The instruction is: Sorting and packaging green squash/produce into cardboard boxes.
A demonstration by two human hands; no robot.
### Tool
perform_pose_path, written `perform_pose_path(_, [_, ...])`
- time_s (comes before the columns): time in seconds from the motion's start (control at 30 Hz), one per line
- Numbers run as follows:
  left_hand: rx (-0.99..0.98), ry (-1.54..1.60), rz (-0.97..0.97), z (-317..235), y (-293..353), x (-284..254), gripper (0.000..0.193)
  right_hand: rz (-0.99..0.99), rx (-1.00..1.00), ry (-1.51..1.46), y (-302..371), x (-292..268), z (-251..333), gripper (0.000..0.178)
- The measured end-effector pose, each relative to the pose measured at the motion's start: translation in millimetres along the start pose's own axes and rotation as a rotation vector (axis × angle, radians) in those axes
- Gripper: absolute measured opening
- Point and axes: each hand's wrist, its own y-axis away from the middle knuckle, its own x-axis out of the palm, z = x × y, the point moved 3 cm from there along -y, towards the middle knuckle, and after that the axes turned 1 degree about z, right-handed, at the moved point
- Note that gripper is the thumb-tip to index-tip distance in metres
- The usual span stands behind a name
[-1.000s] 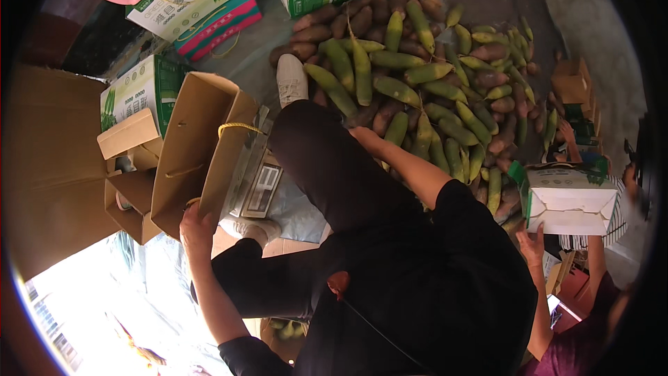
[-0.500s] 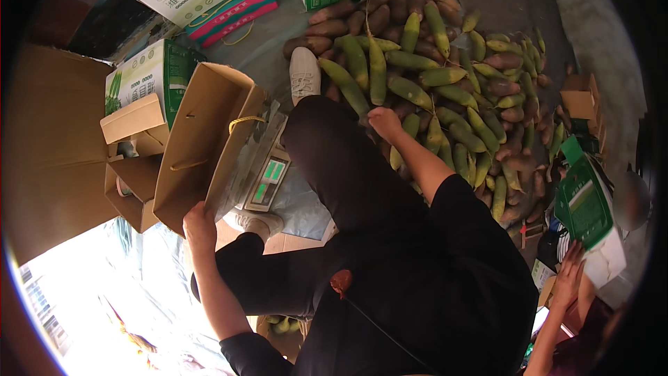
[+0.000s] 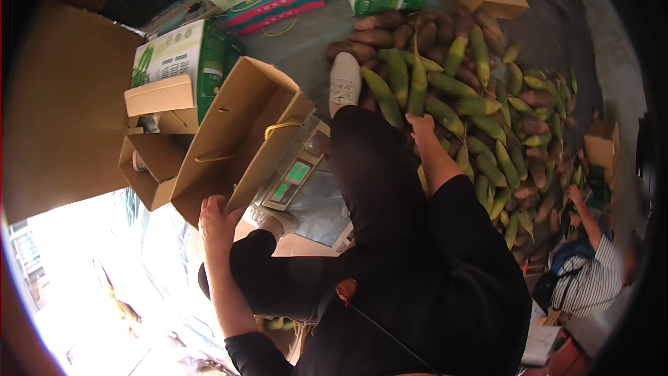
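An open brown cardboard box with yellow rope handles leans tilted over a digital scale with a lit green display. My left hand is closed on the box's near lower corner, thumb apart from the curled fingers. On the right, my right hand closes round the near end of a long green radish at the edge of a large heap. Many other green radishes lie about it, mixed with brownish-red, soil-coated ones. My right fingertips are partly hidden.
Green-and-white printed cartons stand left, beside a smaller open brown box. A pink-and-teal striped box lies at the back. My shoe rests against the heap. At the far right, a person in a striped shirt reaches toward the radishes.
The view has swung, shifting the scene rightward. Both hands stay at the box and the radish; my left fingers have shifted on the box corner. The person holding a green carton is gone from view.
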Motion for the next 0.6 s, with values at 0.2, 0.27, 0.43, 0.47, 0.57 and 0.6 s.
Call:
perform_pose_path(0.2, [0.108, 0.134, -0.035, -31, -6, -5, 0.070, -0.062, 0.130, -0.104, -9, 11, 1, 0.054])
perform_pose_path(0.27, [0.172, 0.141, 0.004, -36, -8, 3, 0.054, -0.049, 0.147, -0.145, -30, -8, -9, 0.048])
perform_pose_path(0.43, [0.146, 0.104, 0.024, -14, -10, 12, 0.021, 0.262, 0.272, -0.326, -13, -7, -3, 0.034])
perform_pose_path(0.47, [0.142, 0.075, 0.027, -14, -10, 11, 0.021, 0.322, 0.319, -0.429, -5, -7, 1, 0.031])
perform_pose_path(0.57, [0.141, 0.047, 0.031, -16, -12, 12, 0.020, 0.428, 0.348, -0.527, 9, -16, 7, 0.030])
perform_pose_path(0.6, [0.147, 0.040, 0.032, -17, -12, 13, 0.019, 0.425, 0.344, -0.520, 11, -21, 10, 0.030])
